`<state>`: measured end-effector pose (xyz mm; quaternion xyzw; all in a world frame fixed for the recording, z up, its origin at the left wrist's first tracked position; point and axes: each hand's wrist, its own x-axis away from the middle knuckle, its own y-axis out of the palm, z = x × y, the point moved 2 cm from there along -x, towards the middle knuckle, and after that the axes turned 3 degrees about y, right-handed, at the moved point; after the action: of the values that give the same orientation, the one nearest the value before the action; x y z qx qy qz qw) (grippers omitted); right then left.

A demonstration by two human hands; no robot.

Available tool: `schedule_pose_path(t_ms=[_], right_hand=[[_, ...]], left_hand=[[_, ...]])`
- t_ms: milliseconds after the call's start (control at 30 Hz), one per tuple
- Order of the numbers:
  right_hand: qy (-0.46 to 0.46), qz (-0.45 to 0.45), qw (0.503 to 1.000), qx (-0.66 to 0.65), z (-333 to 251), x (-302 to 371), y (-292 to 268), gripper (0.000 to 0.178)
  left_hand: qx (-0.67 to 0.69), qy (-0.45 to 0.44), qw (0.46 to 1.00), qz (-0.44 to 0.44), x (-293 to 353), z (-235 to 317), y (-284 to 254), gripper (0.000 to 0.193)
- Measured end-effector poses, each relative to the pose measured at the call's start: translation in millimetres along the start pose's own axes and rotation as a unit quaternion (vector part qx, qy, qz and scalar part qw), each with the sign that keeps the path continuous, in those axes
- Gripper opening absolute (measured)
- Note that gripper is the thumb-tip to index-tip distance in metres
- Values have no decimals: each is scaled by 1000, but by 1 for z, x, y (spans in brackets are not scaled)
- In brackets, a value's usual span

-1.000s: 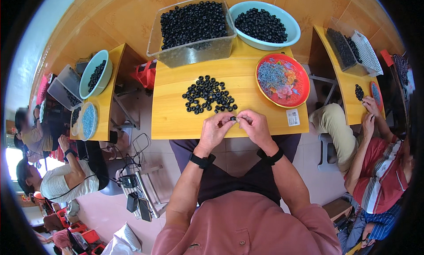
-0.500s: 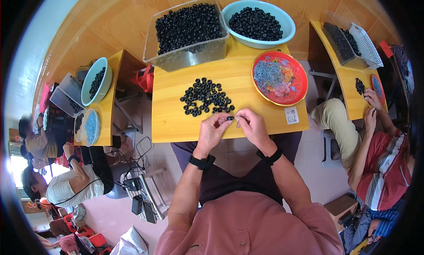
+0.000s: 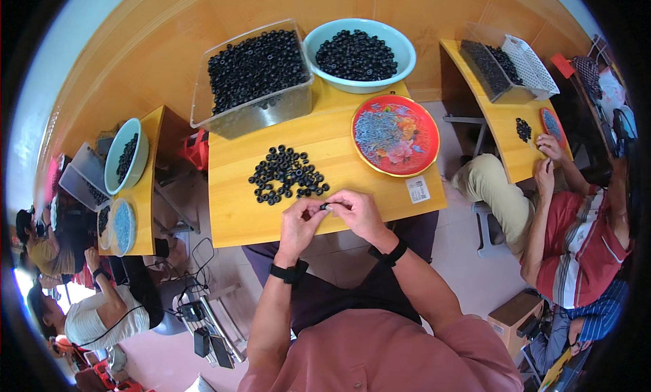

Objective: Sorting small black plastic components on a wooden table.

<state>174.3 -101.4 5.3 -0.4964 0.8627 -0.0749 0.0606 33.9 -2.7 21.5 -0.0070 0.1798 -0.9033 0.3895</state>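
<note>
Near the table's front edge, my left hand [image 3: 301,222] pinches a small round black plastic piece [image 3: 324,207] between thumb and fingers. My right hand [image 3: 357,216] meets it from the other side, its fingertips closed together against the piece. Whatever those right fingertips hold is too small and covered to make out. Just beyond my hands lies a loose pile of black ring-like pieces [image 3: 285,175], several with holes showing. To the right, a red flowered tray [image 3: 424,117] bears a heap of small thin blue-grey pieces [image 3: 374,131].
At the back of the yellow table [image 3: 237,222] stand a clear bin [image 3: 261,119] and a light blue basin [image 3: 366,86], both full of black pieces. A white label [image 3: 418,189] lies at the right edge. People work at tables on both sides.
The view has shifted, so the table appears lower and further left. My right fingertips, slightly apart from the black piece before, now touch it; the pile looks much the same.
</note>
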Motion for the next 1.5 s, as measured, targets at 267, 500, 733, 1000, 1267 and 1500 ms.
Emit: schedule_pose_path(t_ms=[267, 500, 733, 1000, 1267, 1500], right_hand=[[22, -19, 999, -27, -2, 0, -7, 9], [61, 30, 982, -176, 13, -3, -5, 9], [-81, 105, 961, 244, -18, -7, -12, 8], [-43, 96, 964, 245, -32, -4, -22, 7], [-81, 166, 922, 340, -58, -25, -128, 8], [-22, 89, 889, 449, -27, -60, -159, 15]], left_hand=[[21, -45, 999, -18, 1, -8, 1, 11], [134, -74, 988, 19, 1, -23, -7, 15], [285, -27, 956, 59, -9, -28, -8, 16], [244, -57, 968, 31, -5, -16, -5, 16], [27, -11, 999, -35, 0, -10, -7, 15], [-45, 88, 991, -91, -5, 10, 2, 17]])
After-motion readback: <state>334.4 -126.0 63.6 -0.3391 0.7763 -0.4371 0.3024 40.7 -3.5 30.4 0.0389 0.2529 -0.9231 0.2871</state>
